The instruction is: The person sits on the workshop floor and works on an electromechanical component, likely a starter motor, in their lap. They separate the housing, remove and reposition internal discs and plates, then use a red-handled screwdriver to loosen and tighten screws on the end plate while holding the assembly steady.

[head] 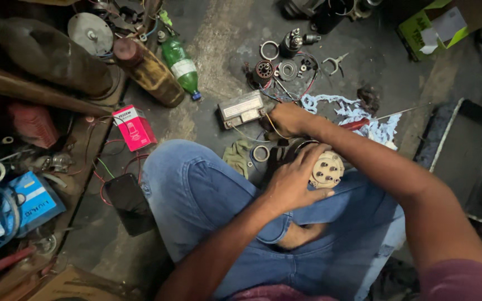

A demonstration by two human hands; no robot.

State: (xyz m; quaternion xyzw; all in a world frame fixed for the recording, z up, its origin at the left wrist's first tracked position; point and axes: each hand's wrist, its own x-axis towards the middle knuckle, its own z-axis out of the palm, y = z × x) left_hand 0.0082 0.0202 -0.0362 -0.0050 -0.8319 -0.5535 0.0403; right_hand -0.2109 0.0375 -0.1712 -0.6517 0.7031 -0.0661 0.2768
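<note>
My left hand (295, 179) rests on a round beige cap with several metal studs (327, 170), holding it against a dark round part on my lap. My right hand (287, 118) reaches across toward the left, its fingers closed near thin wires and a grey rectangular box (241, 108) on the floor; what it grips is hidden. A metal ring (261, 153) lies on an olive rag (237, 156) just below that hand. My knees in blue jeans fill the lower middle.
Small metal parts, rings and a snap-ring plier (335, 62) lie on the concrete floor ahead. A green bottle (179, 61), a brown bottle (149, 71), a pink box (134, 127), a dark phone (128, 196) and a cluttered shelf sit to the left. A metal tray (470, 156) is at right.
</note>
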